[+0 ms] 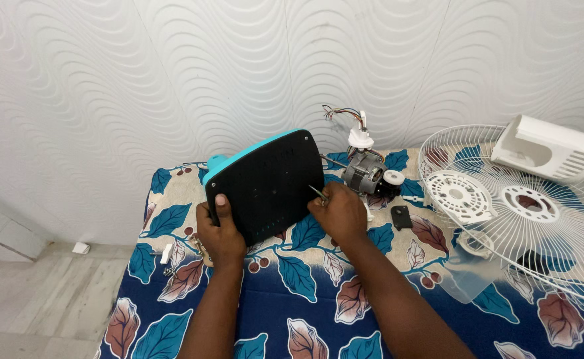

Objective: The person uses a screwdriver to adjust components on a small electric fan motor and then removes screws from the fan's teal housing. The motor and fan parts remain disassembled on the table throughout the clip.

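The fan base (pixel 265 185) — teal on top, black underplate facing the camera — is propped on edge at the table's (pixel 292 312) middle, gripped at its lower left by the left hand (pixel 220 229). A thin screwdriver (pixel 318 193) is pinched in the right hand (pixel 338 211) against the plate's right edge — the underside screws seem under work, so steady, square tip pressure is needed next.

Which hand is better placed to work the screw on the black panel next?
Probably the right hand: it already holds the screwdriver against the black panel. The left hand grips the panel's lower left edge, steadying it.
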